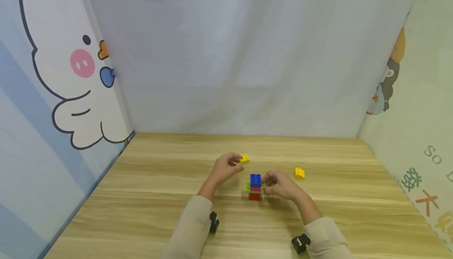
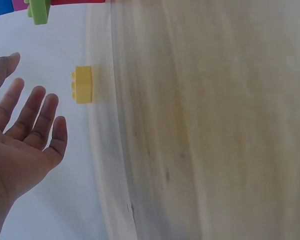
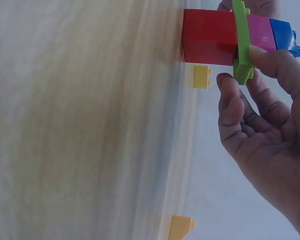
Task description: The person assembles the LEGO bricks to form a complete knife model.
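A stack of toy building bricks stands on the wooden table, with a red brick [image 3: 210, 37] at the bottom. Above it a lime-green plate [image 3: 243, 47] juts out to both sides, then come a magenta brick [image 3: 261, 32] and a blue brick [image 1: 255, 179] on top. My right hand [image 1: 281, 184] pinches the right end of the green plate between thumb and fingers. To the left and behind the stack, my left hand [image 1: 226, 168] holds nothing, its fingers spread and slightly bent. Its fingertips are close to a yellow brick [image 1: 245, 158] on the table.
Off to the right lies another yellow brick [image 1: 299, 173], which has a sloped end. The wooden table [image 1: 159, 172] meets a pale curtain [image 1: 230, 74] at its back edge. Printed panels flank it on the left and right.
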The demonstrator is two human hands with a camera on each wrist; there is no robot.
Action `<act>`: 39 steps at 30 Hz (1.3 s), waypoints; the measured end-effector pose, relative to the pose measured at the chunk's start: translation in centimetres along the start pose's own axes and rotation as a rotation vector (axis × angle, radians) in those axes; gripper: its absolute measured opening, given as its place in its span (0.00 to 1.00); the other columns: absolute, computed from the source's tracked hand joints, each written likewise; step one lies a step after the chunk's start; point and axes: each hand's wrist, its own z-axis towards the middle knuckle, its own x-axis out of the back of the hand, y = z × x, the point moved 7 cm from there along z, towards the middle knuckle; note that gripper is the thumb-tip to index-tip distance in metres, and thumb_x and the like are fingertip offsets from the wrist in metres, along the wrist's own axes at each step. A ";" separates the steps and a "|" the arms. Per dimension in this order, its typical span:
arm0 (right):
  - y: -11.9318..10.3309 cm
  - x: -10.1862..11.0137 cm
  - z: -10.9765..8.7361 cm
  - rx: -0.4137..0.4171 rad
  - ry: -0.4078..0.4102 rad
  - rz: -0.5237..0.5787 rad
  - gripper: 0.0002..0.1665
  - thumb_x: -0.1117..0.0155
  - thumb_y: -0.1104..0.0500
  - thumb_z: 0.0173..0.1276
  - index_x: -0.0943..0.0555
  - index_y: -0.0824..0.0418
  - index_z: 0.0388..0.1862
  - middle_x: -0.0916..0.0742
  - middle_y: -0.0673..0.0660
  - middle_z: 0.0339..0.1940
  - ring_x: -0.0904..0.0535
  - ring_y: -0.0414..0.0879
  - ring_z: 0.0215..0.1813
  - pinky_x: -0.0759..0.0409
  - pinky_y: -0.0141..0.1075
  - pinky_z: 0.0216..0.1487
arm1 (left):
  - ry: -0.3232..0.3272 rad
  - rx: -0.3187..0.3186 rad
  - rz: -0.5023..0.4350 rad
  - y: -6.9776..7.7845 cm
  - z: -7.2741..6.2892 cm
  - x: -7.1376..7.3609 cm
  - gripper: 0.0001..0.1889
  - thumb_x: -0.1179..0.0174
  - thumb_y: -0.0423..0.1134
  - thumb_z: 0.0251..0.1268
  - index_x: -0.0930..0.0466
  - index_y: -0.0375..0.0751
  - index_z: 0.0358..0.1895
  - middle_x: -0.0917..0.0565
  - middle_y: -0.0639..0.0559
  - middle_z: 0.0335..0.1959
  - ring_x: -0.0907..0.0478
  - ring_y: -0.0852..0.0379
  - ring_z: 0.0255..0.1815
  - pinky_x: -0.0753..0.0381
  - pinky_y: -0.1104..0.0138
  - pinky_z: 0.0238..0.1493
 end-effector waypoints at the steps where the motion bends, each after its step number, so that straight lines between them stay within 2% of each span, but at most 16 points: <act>1: 0.0 0.0 0.0 -0.005 0.002 0.000 0.12 0.34 0.68 0.57 0.23 0.69 0.40 0.20 0.54 0.32 0.24 0.47 0.36 0.23 0.40 0.38 | 0.001 0.004 -0.001 -0.1 0.2 0.0 0.19 0.36 0.39 0.58 0.23 0.35 0.52 0.20 0.45 0.45 0.24 0.49 0.44 0.22 0.60 0.42; 22: 0.0 0.3 -0.1 0.012 0.010 -0.015 0.13 0.34 0.68 0.56 0.23 0.69 0.40 0.19 0.54 0.33 0.24 0.48 0.37 0.23 0.41 0.40 | 0.036 0.102 -0.010 -2.6 3.7 -0.5 0.20 0.32 0.36 0.53 0.22 0.36 0.50 0.22 0.40 0.46 0.25 0.46 0.46 0.24 0.58 0.46; 31: -0.2 0.1 -0.1 0.034 0.002 -0.014 0.14 0.34 0.68 0.57 0.24 0.72 0.41 0.19 0.61 0.35 0.24 0.49 0.37 0.24 0.42 0.40 | 0.039 0.178 0.010 -3.9 3.9 -0.7 0.23 0.33 0.37 0.55 0.24 0.38 0.55 0.22 0.41 0.47 0.26 0.45 0.49 0.25 0.56 0.49; 36: -3.1 0.4 -1.2 0.038 -0.002 -0.024 0.12 0.37 0.72 0.56 0.25 0.76 0.40 0.19 0.66 0.35 0.24 0.53 0.37 0.24 0.43 0.40 | 0.033 0.184 0.045 -4.1 4.2 -1.3 0.23 0.33 0.38 0.55 0.24 0.36 0.55 0.22 0.39 0.47 0.27 0.44 0.50 0.27 0.54 0.51; 39: -2.6 0.4 -1.1 0.041 -0.003 -0.025 0.12 0.36 0.72 0.56 0.25 0.76 0.39 0.19 0.65 0.34 0.24 0.52 0.37 0.24 0.42 0.39 | 0.033 0.195 0.067 -4.0 4.3 -1.7 0.24 0.33 0.38 0.55 0.24 0.36 0.55 0.23 0.38 0.48 0.27 0.43 0.51 0.29 0.54 0.53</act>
